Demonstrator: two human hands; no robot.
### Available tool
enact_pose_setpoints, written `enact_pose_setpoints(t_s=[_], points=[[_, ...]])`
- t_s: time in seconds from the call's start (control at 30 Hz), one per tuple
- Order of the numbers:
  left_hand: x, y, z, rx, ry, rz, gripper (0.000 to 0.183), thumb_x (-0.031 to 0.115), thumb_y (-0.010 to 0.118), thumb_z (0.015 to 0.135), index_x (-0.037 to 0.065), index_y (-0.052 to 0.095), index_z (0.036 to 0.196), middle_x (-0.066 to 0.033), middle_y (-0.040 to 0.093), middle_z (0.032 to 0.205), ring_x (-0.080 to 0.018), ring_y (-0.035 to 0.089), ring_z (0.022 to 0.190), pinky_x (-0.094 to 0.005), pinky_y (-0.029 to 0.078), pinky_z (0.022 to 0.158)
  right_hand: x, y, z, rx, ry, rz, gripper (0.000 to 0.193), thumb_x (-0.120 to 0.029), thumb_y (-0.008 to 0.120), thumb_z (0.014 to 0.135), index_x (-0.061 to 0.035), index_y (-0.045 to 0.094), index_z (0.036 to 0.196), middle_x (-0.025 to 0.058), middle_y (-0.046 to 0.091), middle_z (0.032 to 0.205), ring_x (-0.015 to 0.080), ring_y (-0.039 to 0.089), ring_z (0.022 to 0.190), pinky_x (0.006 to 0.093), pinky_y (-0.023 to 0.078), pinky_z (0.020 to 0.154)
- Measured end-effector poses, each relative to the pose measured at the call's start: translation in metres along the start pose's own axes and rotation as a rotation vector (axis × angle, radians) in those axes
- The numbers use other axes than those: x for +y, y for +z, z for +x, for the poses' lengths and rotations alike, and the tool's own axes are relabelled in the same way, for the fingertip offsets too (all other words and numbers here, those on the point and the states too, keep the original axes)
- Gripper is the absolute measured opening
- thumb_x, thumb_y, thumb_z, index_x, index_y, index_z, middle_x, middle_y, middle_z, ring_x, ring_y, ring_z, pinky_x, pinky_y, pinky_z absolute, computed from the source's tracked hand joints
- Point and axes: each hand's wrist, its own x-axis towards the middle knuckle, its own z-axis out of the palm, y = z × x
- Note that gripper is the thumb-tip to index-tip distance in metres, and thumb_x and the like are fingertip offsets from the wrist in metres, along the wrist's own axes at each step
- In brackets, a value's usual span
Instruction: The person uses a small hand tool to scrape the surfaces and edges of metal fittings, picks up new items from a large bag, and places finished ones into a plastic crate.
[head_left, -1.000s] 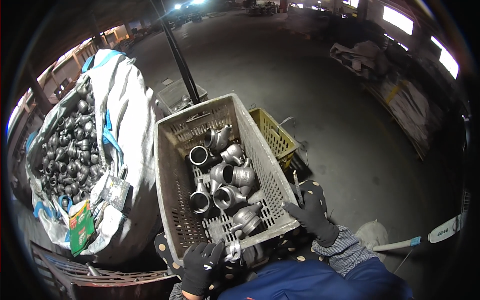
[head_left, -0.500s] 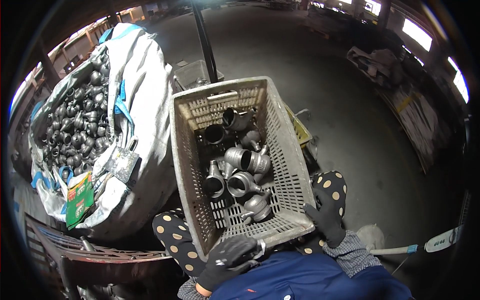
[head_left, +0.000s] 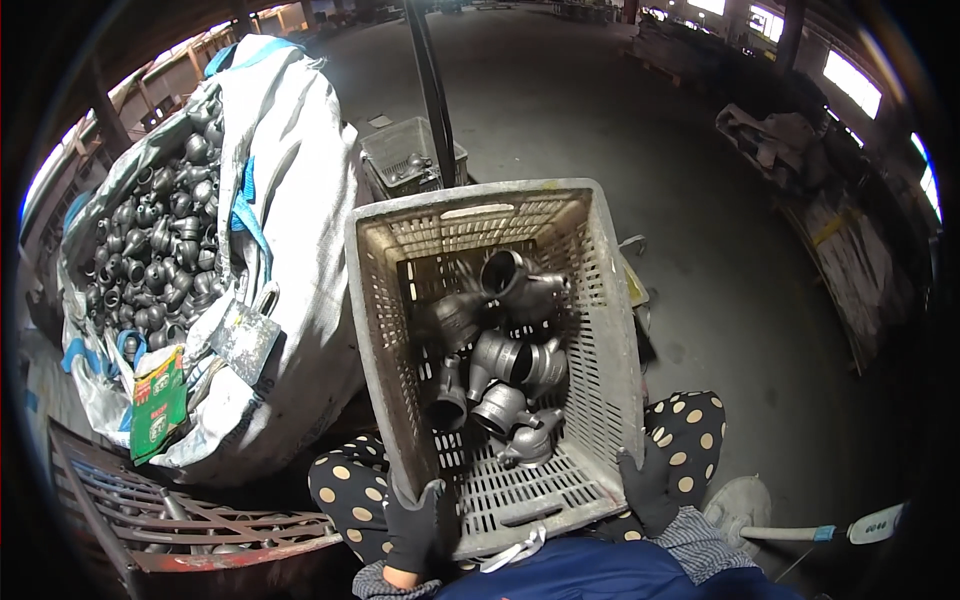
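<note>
A grey plastic crate (head_left: 382, 340) with slotted walls stands tilted in front of me, between my knees. Several grey metal pipe fittings (head_left: 500, 355) with round open mouths lie inside it, some blurred by motion. My left hand (head_left: 418, 525), in a dark glove, is closed on the crate's near left rim, with the thumb on top and the fingers partly hidden. On the near right side, my gloved right hand (head_left: 650, 490) grips the rim, its fingers hidden behind the wall.
To the left stands a large white bulk bag (head_left: 305, 190) full of similar fittings (head_left: 155, 265). A smaller crate (head_left: 405, 160) sits beyond, beside a dark pole (head_left: 428, 90). A reddish slatted metal bin (head_left: 220, 560) is at lower left, and a white-handled object (head_left: 790, 533) at lower right.
My left hand has moved from the near edge to the crate's left rim. The crate has tipped and turned slightly, and the fittings inside have shifted. My right hand now grips the right rim.
</note>
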Motion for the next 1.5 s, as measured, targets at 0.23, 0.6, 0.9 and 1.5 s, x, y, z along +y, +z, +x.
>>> enact_pose_setpoints(t_s=[0.23, 0.6, 0.9, 1.5], points=[[-0.034, 0.027, 0.023, 0.067, 0.143, -0.009, 0.066, 0.019, 0.075, 0.081, -0.003, 0.043, 0.135, -0.0209, 0.058, 0.121, -0.0330, 0.058, 0.110, -0.0388, 0.047, 0.093, 0.048, 0.032, 0.022, -0.016, 0.107, 0.058, 0.036, -0.009, 0.066, 0.083, 0.0071, 0.059, 0.115, 0.0183, 0.068, 0.104, 0.0268, 0.065, 0.095, 0.0371, 0.050, 0.085], [-0.033, 0.031, -0.003, -0.059, 0.071, -0.098, 0.064, 0.009, 0.075, 0.080, -0.005, 0.044, 0.135, -0.0197, 0.062, 0.120, -0.0265, 0.061, 0.110, -0.0357, 0.048, 0.094, -0.006, -0.013, 0.044, -0.025, 0.091, 0.224, 0.034, -0.025, 0.067, 0.090, 0.0064, 0.065, 0.103, 0.0136, 0.069, 0.089, 0.0148, 0.063, 0.080, 0.0295, 0.050, 0.074], [-0.047, 0.044, 0.008, -0.084, 0.165, -0.156, 0.059, 0.007, 0.075, 0.078, -0.005, 0.048, 0.129, -0.0168, 0.062, 0.117, -0.0239, 0.061, 0.102, -0.0351, 0.050, 0.087, 0.020, 0.016, 0.100, 0.111, 0.112, 0.192, 0.032, -0.018, 0.075, 0.080, 0.0052, 0.066, 0.099, 0.0121, 0.071, 0.090, 0.0191, 0.066, 0.080, 0.0324, 0.051, 0.075], [0.108, 0.026, 0.122, -0.250, 0.249, -0.261, 0.060, 0.007, 0.077, 0.079, -0.004, 0.048, 0.131, -0.0105, 0.063, 0.113, -0.0176, 0.062, 0.100, -0.0311, 0.053, 0.084, -0.086, -0.032, 0.216, -0.077, -0.018, 0.241, 0.035, -0.015, 0.064, 0.082, 0.0092, 0.061, 0.107, 0.0116, 0.067, 0.087, 0.0167, 0.063, 0.073, 0.0305, 0.052, 0.066]])
